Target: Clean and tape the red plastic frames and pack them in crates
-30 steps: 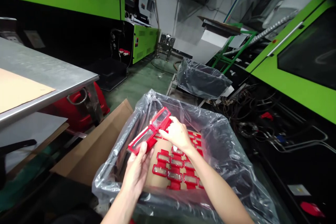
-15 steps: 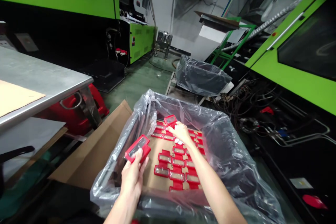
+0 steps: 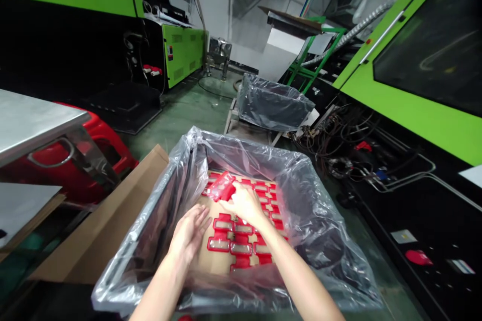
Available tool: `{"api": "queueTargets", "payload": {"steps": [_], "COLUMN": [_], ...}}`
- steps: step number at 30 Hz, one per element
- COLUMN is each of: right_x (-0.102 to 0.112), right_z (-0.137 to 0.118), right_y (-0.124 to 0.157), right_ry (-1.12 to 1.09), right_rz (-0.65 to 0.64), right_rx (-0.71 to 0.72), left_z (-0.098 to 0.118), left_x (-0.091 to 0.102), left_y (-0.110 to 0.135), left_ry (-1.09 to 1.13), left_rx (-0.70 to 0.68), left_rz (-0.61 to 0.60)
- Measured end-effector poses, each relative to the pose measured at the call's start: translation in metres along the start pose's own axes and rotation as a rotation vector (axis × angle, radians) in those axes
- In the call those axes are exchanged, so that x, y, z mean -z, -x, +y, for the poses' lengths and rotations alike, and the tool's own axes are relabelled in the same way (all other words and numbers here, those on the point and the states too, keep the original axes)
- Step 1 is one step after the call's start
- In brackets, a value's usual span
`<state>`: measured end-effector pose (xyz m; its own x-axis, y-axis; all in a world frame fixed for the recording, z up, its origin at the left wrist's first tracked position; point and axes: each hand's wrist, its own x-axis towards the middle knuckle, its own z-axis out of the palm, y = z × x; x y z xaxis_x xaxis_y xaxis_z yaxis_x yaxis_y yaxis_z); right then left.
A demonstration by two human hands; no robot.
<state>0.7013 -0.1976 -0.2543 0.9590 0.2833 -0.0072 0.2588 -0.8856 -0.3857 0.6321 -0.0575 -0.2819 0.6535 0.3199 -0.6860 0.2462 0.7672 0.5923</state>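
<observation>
1. Grip: your right hand, thumb and fingers clamped on a red plastic frame with a clear rectangular window, tilted, slightly blurred, at the far left of the layer.
2. Your left hand: fingers apart, bearing nothing visible, beside the bin's left wall.
3. Matching red windowed frames, laid in rows below your right hand and forearm.
4. Brown cardboard sheet, beneath those rows.
5. Grey bin lined with clear plastic film, around all the above.
6. Brown cardboard panel, slanting outside the bin, to your left.
</observation>
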Motion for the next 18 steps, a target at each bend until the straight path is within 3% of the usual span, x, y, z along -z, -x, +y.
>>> {"api": "queueTargets", "payload": {"steps": [3,5,11,18], "right_x": [0.005,0.011,0.039,0.086], "right_z": [-0.028,-0.051,-0.117,-0.215], "right_y": [0.016,0.028,0.057,0.092], "right_ry": [-0.038,-0.081,-0.284,-1.068], "right_rz": [-0.050,-0.068,-0.120,-0.084], "right_rx": [0.114,0.227,0.602,0.839], "left_z": [0.011,0.017,0.053,0.108], "left_x": [0.001,0.007,0.054,0.126], "left_y": [0.037,0.058,0.119,0.224], "left_ry": [-0.038,-0.022,0.124,0.028], "left_rx": [-0.049,-0.130,-0.440,-0.872], "left_rz": [-0.290,-0.330,-0.105,0.100]}}
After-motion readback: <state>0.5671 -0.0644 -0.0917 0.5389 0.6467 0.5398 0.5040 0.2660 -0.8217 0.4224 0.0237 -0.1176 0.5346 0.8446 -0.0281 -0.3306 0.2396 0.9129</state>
